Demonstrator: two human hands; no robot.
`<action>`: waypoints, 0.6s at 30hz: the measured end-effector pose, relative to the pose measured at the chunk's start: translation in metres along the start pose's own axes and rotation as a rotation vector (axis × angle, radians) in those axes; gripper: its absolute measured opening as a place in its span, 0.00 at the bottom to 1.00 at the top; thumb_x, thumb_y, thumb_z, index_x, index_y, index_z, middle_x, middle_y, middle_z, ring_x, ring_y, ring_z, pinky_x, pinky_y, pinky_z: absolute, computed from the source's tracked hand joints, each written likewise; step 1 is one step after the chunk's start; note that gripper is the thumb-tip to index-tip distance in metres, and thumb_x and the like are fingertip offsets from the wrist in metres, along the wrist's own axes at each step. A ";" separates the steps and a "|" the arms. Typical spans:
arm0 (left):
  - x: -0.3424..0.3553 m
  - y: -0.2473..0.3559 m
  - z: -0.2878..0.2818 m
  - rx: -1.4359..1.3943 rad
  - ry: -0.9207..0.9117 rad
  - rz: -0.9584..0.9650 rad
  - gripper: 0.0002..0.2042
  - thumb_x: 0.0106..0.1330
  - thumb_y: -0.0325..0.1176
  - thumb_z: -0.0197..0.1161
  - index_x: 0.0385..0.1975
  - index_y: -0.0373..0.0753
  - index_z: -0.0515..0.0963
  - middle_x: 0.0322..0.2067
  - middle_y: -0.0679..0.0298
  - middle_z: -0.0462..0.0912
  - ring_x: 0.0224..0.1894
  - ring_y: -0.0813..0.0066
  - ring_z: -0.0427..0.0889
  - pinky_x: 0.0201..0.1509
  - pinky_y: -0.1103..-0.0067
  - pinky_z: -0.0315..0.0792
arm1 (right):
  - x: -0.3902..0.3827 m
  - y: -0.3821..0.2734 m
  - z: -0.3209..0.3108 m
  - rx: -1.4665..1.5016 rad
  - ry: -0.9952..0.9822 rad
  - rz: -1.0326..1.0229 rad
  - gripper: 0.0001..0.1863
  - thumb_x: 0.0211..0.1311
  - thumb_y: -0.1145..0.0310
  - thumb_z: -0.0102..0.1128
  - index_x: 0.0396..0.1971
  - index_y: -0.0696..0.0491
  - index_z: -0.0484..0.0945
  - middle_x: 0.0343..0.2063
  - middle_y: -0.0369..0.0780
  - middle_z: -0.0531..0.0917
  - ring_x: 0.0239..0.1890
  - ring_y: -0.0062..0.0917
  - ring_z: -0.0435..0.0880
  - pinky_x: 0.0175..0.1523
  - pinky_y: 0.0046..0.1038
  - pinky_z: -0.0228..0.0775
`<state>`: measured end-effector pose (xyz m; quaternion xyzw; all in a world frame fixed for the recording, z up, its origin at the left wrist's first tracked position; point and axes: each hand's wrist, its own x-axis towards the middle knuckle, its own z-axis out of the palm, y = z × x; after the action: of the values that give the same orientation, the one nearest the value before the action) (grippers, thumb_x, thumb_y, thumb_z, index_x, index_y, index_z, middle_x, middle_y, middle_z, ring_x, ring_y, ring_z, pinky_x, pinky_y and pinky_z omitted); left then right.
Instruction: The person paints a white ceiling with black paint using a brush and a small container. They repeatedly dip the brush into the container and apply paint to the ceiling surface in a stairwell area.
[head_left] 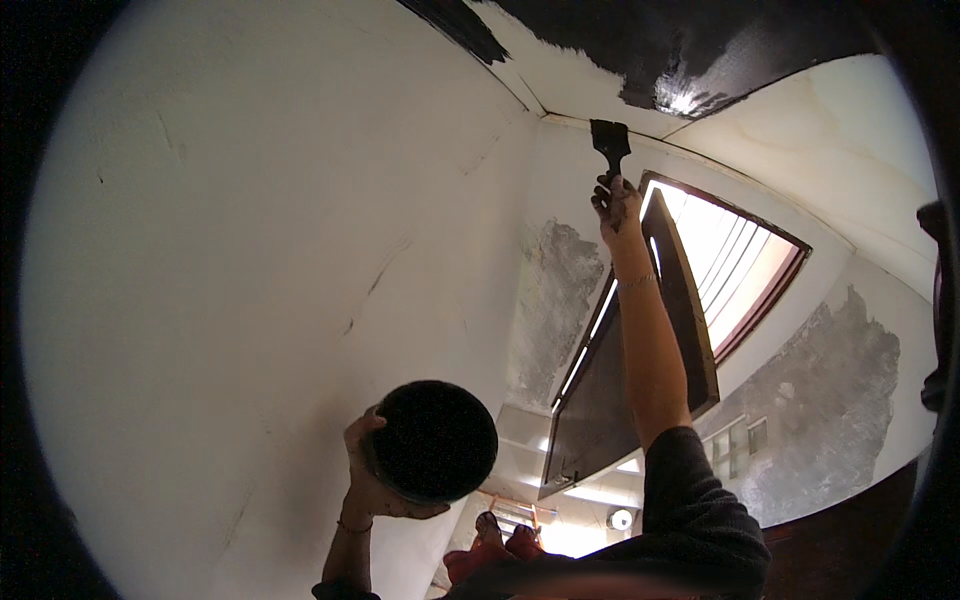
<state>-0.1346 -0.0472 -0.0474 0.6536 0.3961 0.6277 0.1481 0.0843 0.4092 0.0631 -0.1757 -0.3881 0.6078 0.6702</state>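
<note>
My right hand, smudged dark, is raised high with its fingers closed round the handle of a wide, dark-coated paintbrush. The bristle end points up, close to the corner line of wall and ceiling; whether it touches cannot be made out. Black paint covers part of the pale ceiling in ragged-edged patches, with a wet shine in one place. Lower down, my left hand grips a round dark tub by its side, thumb over the rim. The tub's inside looks black, and its contents are too dark to tell.
A window with bars stands beside my right arm, its dark shutter swung open. Grey patches mark the pale wall. A broad pale wall rises at the left. My feet show far below.
</note>
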 end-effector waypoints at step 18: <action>-0.025 -0.085 -0.028 -0.589 0.244 -0.609 0.29 0.52 0.39 0.68 0.56 0.41 0.71 0.57 0.55 0.76 0.61 0.60 0.73 0.69 0.63 0.64 | 0.208 0.029 0.025 0.314 0.071 -0.040 0.12 0.63 0.74 0.47 0.18 0.51 0.70 0.17 0.38 0.73 0.19 0.28 0.72 0.28 0.27 0.69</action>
<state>-0.1862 -0.0190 -0.1192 0.3579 0.3893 0.7141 0.4587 0.0380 0.6065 0.1222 -0.0823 -0.2678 0.6410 0.7146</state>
